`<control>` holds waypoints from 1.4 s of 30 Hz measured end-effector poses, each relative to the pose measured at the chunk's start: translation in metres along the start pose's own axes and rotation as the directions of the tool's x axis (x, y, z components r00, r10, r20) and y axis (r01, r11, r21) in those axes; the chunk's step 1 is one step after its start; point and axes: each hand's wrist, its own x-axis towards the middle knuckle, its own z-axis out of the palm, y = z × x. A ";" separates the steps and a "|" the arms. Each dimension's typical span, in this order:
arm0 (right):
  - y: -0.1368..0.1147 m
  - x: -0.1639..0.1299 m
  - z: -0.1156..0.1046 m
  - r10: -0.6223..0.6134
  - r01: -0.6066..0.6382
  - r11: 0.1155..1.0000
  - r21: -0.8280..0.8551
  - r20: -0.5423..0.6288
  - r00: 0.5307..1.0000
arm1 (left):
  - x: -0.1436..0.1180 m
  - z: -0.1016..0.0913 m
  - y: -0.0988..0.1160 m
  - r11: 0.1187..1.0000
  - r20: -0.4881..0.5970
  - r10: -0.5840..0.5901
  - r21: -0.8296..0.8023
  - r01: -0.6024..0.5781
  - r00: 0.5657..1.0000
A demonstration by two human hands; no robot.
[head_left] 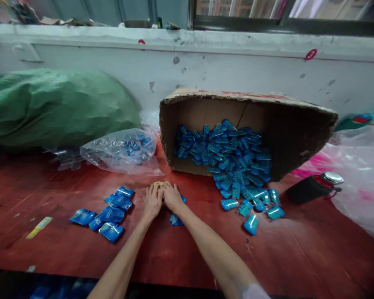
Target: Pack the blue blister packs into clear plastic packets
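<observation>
1. Blue packets (176, 219) peek out under your right hand (172, 197); your left hand (151, 201) presses close beside it. Both hands are bunched together on a small stack, with something yellowish between the fingertips. I cannot tell what it is.
2. You look to be bundling that stack, so next keep the packets squared up.
3. A finished-looking pile (103, 214) lies to your left on the red table (50, 257).
4. More loose packets (237, 166) spill from the tipped cardboard box (286, 124).
</observation>
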 end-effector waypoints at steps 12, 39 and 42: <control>0.039 -0.117 -0.008 0.042 -0.065 0.990 -0.129 -0.173 0.984 | -0.024 0.015 -0.023 0.941 -0.083 0.268 0.235 -0.243 0.960; 0.001 -0.138 -0.023 0.101 -0.095 0.995 0.036 -0.429 0.897 | -0.112 0.017 0.035 0.706 0.247 -0.450 -0.490 0.512 0.858; -0.001 -0.139 -0.022 0.227 -0.076 0.930 0.360 -0.400 0.888 | -0.110 0.019 0.036 0.670 0.309 -0.420 -0.528 0.521 0.853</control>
